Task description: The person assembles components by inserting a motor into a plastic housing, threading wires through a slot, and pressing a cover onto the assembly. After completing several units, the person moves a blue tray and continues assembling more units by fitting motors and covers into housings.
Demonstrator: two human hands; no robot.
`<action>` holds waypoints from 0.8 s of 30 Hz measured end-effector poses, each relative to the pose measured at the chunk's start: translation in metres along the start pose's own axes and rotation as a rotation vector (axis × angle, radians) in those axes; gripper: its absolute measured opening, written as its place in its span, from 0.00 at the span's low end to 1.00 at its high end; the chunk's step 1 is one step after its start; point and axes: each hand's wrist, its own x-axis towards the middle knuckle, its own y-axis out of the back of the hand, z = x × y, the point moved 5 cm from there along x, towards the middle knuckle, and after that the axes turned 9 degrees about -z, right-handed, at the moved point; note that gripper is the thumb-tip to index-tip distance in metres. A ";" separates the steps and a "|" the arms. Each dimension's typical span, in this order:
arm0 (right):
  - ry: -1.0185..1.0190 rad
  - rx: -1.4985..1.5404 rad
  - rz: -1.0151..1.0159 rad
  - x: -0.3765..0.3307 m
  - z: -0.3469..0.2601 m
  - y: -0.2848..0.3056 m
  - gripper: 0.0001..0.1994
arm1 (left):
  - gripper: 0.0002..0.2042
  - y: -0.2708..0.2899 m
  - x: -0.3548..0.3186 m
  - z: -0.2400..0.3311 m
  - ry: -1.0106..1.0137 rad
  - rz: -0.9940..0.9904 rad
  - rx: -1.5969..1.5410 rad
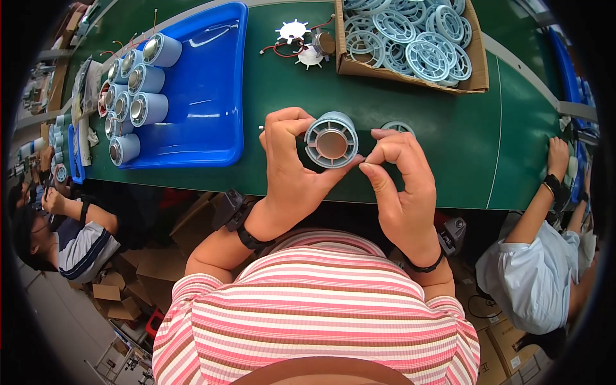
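Observation:
My left hand (287,176) is wrapped round a light blue cylindrical motor housing (343,120), held above the green table. Its open end faces up toward me, showing a round silver motor (332,145) inside a spoked ring. Close against the housing's right side is my right hand (410,186), thumb and forefinger pinched together. Whatever those fingertips may hold is too small to make out. Just beyond that hand, a light blue plastic ring (399,127) lies on the table, partly hidden by the fingers.
A blue tray (208,122) at left holds several housings (149,109) with motors. A cardboard box (414,84) of light blue rings (428,59) stands far right. Between them lie white spoked wheels (293,30) and a wired motor (325,43). Other people sit at both sides.

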 end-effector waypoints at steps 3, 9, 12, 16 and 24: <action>0.021 0.019 0.054 0.001 -0.001 0.010 0.08 | 0.34 0.002 0.001 0.000 0.014 -0.003 -0.003; 0.105 -0.247 0.059 0.005 -0.008 0.009 0.06 | 0.34 0.001 0.000 -0.001 -0.016 -0.004 0.004; 0.048 -0.256 0.072 0.003 -0.006 -0.003 0.06 | 0.34 -0.001 -0.004 0.000 -0.048 0.024 0.056; -0.009 -0.252 0.082 0.000 -0.004 -0.003 0.06 | 0.34 -0.001 -0.007 0.006 -0.114 0.058 0.153; -0.009 -0.223 0.070 -0.005 -0.001 0.008 0.08 | 0.35 -0.001 -0.003 0.005 -0.094 0.056 0.134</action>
